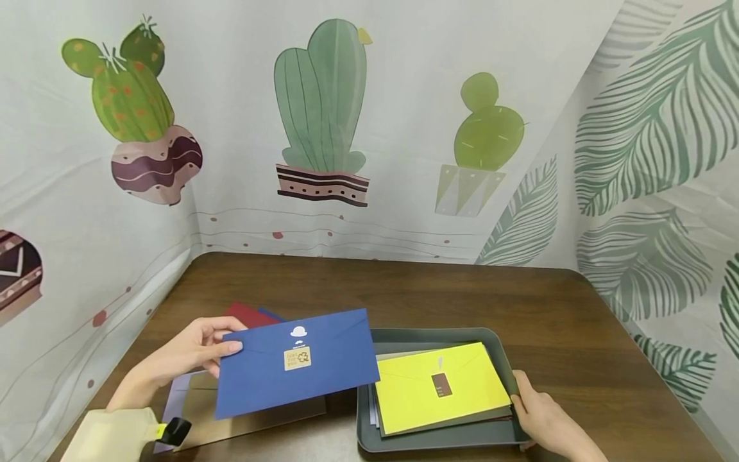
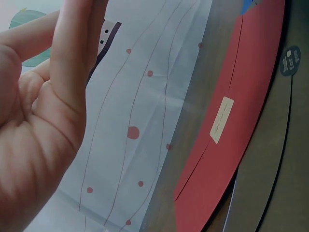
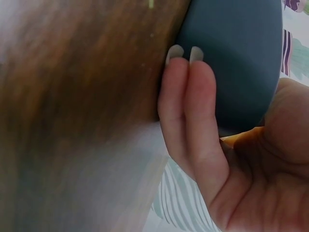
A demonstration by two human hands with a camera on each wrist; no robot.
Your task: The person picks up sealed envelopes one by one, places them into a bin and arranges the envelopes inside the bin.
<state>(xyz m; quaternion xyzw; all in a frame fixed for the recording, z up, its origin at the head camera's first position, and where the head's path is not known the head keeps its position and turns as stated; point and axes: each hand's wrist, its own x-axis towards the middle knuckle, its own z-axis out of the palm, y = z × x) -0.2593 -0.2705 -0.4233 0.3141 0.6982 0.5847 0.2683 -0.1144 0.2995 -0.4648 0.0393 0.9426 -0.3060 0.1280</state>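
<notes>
My left hand (image 1: 199, 346) pinches a blue envelope (image 1: 340, 353) at its upper left corner, thumb on the front. The envelope bears a white hat print and a tan label, and its right end overlaps the tray's left side. With my right hand (image 1: 545, 417) I grip the right edge of a dark grey tray (image 1: 439, 443); in the right wrist view two fingers press against the tray's underside (image 3: 236, 63). A yellow envelope (image 1: 416, 410) with a brown label lies on top of a stack in that tray. What the left fingertips hold is outside the left wrist view.
Left of the tray, under the blue envelope, lie a red envelope (image 2: 222, 125), a brown envelope (image 2: 270, 164) and a pale lilac one (image 1: 176, 401), partly covered. The brown wooden table (image 1: 404, 289) meets a cactus-printed cloth (image 1: 404, 128) at the back and sides.
</notes>
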